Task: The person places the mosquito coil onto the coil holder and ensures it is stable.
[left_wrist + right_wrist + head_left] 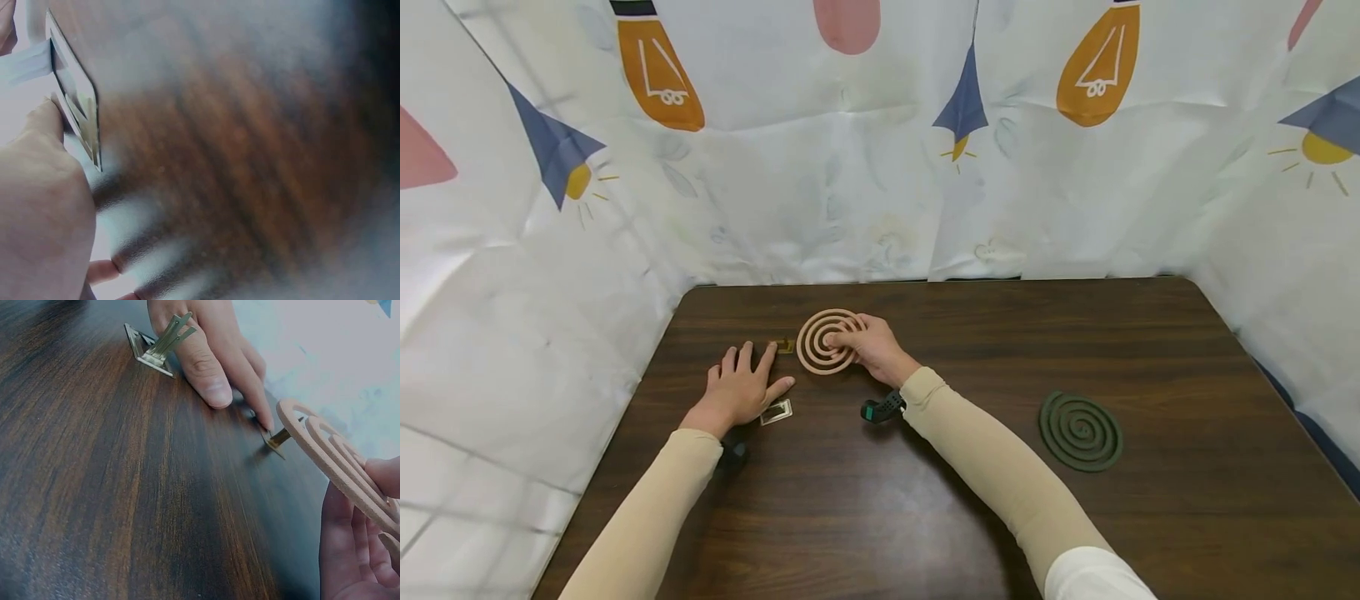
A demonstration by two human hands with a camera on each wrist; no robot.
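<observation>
A tan mosquito coil (331,476) is pinched near its centre by my right hand (880,350), thumb on top and fingers beneath. It is tilted above the table. Its rim overlaps the upright prong of a small brass coil stand (279,439) in the right wrist view; whether they touch I cannot tell. My left hand (737,393) lies spread and palm down, index fingertip at that stand's base. A second metal stand (777,412), with raised prongs, sits beside the left thumb; the left wrist view catches its flat plate (87,112) close up.
A dark green mosquito coil (1081,432) lies flat on the right side of the brown wooden table (970,500). White printed cloth (880,192) hangs behind the table and along both sides. Each wrist wears a black strap with a camera.
</observation>
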